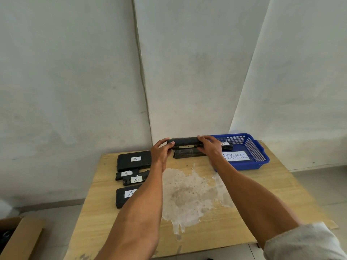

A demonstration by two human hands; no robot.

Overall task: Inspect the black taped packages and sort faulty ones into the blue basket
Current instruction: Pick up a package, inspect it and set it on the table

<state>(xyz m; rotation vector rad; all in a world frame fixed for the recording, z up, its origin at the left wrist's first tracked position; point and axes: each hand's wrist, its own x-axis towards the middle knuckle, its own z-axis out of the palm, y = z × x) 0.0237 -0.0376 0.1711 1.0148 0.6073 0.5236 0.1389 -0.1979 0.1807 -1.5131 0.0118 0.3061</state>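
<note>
Blue basket (253, 149) holds one black package (228, 147)

My only view rides on my head, facing forward and down over the pale wooden tabletop (221, 235), close behind my bare forearms (139, 212); a grey-white plaster wall (75, 72) fills the upper half.

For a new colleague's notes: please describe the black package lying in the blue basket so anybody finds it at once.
On the wooden table, find the blue plastic mesh basket at the far right. The black taped package with a white label lies inside it, behind the white paper sign; every other package is outside.
</note>
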